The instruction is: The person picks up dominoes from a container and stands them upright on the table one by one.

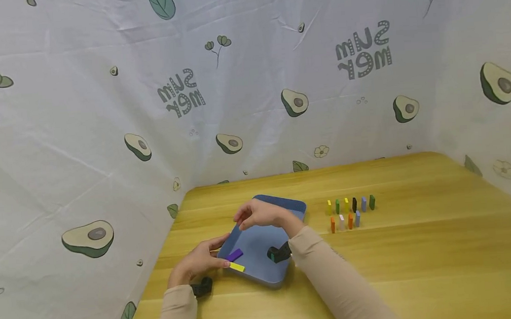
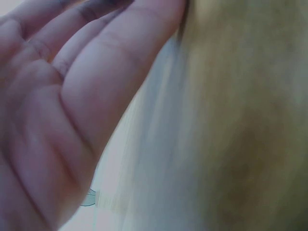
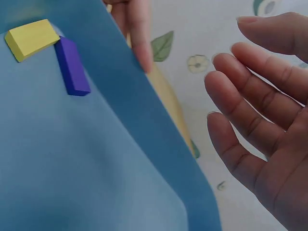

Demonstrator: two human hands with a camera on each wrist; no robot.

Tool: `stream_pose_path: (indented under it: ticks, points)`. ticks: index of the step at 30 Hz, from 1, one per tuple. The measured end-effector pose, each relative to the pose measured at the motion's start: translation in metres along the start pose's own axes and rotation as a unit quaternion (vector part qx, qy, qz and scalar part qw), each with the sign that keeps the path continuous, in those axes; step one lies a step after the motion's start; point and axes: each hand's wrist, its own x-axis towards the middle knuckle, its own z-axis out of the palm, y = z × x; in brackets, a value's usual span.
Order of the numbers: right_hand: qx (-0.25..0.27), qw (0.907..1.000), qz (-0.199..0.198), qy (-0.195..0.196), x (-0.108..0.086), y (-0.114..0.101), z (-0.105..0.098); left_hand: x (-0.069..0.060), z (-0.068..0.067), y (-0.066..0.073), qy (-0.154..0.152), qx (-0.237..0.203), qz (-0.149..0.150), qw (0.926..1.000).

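A blue rectangular tray stands on the wooden table, with a purple block and a yellow block lying in its near left corner. Holding that corner is my left hand, its fingers along the outer wall and its thumb at the near rim. In the right wrist view, left fingers show against the tray's outer side. My right hand hovers over the tray's far left part, fingers loosely bent, nothing in them. The left wrist view is blurred and shows mostly palm and thumb.
To the tray's right, several small blocks stand upright in two rows: a back row with a black block and a front row with a white block. A printed cloth hangs behind the wooden table.
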Motion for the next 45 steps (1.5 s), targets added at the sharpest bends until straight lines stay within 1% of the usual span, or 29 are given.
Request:
stream_pose_path:
  ticks: [3,7,16,22,27,29,32,37,39,45]
  points:
    - [-0.002,0.9998,0.018,-0.008,0.007,0.006,0.006,0.000,0.002,0.001,-0.005,-0.001,-0.003,1.0000]
    - [0.001,0.9993,0.033,-0.018,0.012,0.014,0.013,0.001,0.002,0.000,-0.002,-0.004,-0.003,1.0000]
    - [-0.003,0.9986,0.045,-0.027,0.019,0.028,0.028,0.001,0.003,-0.003,0.005,0.016,-0.002,0.9999]
    - [-0.018,0.9984,0.047,-0.026,0.024,0.033,0.037,0.002,0.003,-0.003,0.007,0.013,-0.001,0.9999]
    - [-0.023,0.9973,0.067,-0.022,0.026,0.036,0.041,0.002,0.003,-0.002,0.007,0.014,0.001,0.9999]
    - [-0.029,0.9967,0.073,-0.020,0.026,0.037,0.042,0.002,0.002,-0.001,0.007,0.016,-0.001,0.9999]
    - [-0.047,0.9961,0.071,-0.023,0.027,0.038,0.044,0.002,0.001,-0.002,0.008,0.010,-0.004,0.9999]
    - [-0.098,0.9922,0.069,-0.034,0.029,0.038,0.047,0.002,0.000,-0.003,0.009,0.011,-0.004,0.9999]
    - [-0.111,0.9904,0.073,-0.037,0.030,0.038,0.048,0.002,0.000,-0.003,0.008,0.011,-0.002,0.9999]
    - [-0.118,0.9890,0.078,-0.043,0.030,0.040,0.049,0.002,-0.001,-0.003,0.005,0.011,0.001,0.9999]
